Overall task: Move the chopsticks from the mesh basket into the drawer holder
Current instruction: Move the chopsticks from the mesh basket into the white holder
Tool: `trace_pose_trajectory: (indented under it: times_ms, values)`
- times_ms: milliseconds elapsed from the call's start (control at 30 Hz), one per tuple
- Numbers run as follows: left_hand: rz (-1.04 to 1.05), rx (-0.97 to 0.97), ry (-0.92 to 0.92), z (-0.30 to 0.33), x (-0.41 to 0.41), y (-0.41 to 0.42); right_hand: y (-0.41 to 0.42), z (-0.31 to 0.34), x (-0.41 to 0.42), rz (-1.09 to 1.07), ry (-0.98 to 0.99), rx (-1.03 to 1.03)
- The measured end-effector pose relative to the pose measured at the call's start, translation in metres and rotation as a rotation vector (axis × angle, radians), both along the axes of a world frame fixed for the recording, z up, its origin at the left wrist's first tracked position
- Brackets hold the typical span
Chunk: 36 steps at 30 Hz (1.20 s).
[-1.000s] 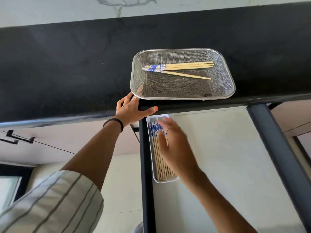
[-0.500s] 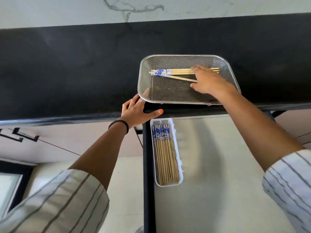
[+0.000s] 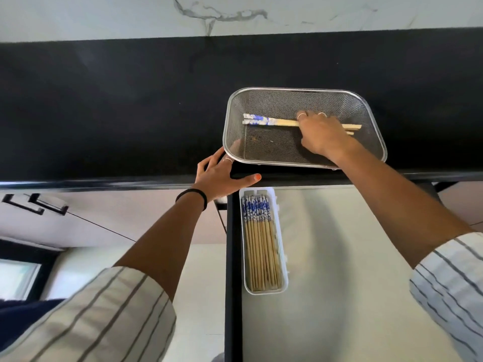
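Now chopsticks lie under the right hand (inside the basket).

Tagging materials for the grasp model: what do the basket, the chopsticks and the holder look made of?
Mesh basket: fine woven metal mesh with a shiny wire rim, likely stainless steel.
Chopsticks: pale matte shafts, bamboo or wood by the look; blue-and-white patterned tops, printed or glazed, cannot tell.
Drawer holder: smooth white walls with rounded corners, probably plastic.

Mesh basket on counter, chopsticks inside; drawer holder below, before it.
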<state>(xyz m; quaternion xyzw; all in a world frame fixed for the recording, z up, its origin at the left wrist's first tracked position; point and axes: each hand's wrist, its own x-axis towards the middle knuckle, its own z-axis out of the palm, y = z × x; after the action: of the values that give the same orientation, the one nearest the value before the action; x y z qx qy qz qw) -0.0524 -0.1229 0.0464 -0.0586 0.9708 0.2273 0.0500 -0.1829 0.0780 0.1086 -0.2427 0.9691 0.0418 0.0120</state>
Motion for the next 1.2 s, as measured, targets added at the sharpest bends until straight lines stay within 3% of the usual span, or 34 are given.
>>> trace_pose_trajectory:
  times_ms: [133,300,467,567,700,800,1000,1200]
  values:
    - [-0.003,-0.001,-0.009,0.000,0.001,0.001,0.004,0.018,0.013,0.016,0.009,-0.085]
    - [0.007,-0.007,-0.024,0.004,0.001,0.003,0.015,0.061,0.050,-0.040,-0.069,-0.364]
    - [0.013,-0.007,-0.020,0.006,0.003,0.003,0.041,0.076,0.118,-0.033,-0.429,-0.747]
    - [0.020,0.003,-0.019,0.006,0.003,0.003,0.060,0.065,0.159,-0.054,-0.742,-0.956]
    - [0.023,0.004,-0.032,0.005,0.001,0.002,0.085,0.033,0.199,-0.094,-1.119,-0.868]
    - [0.020,0.009,-0.026,0.006,0.002,0.002,0.090,0.001,0.221,-0.212,-1.252,-0.731]
    - [0.019,0.043,-0.016,0.009,0.005,0.004,0.051,-0.065,0.239,-0.586,-1.195,-0.803]
    - [0.027,0.076,-0.029,0.011,0.005,0.005,0.004,-0.103,0.214,-0.779,-1.134,-0.886]
